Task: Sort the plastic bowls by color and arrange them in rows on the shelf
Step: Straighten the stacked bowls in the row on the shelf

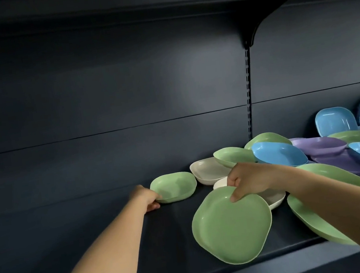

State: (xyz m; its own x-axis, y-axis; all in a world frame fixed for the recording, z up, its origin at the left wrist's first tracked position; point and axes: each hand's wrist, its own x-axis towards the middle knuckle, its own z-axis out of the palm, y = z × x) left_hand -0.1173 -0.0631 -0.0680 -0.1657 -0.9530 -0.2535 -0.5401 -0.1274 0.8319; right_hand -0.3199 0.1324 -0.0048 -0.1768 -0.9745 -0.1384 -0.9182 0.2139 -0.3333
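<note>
Pinching the far rim of a big green bowl (232, 226), the right hand (248, 181) has its thumb inside the lip and the other fingers curled over the outside, so it's closed on that bowl for sure. That bowl sits tilted toward the camera, its far edge raised off the dark shelf (170, 266), and I'll use it as the reference for everything else.

Left of it and further back, the left hand (147, 198) is wrapped around the near edge of a second green bowl (173, 186), fingers tucked against its side with the thumb hidden. Looks like a light hold, and that bowl rests flat on the shelf, well apart from the big one.

Right behind the big bowl there's a couple of cream bowls (209, 170), one partly under the right hand. Off to the right of it is the messy heap: more green ones, blue bowls (278, 154), and purple bowls (320, 145), all overlapping and leaning on each other. The whole stretch of shelf left of the big bowl is bare.

My read is we're early on, starting the green row, with both hands on green bowls. The next move probably needs the big bowl carried left and set down flat beside the second one, without dragging the cream bowl underneath along with it.
</note>
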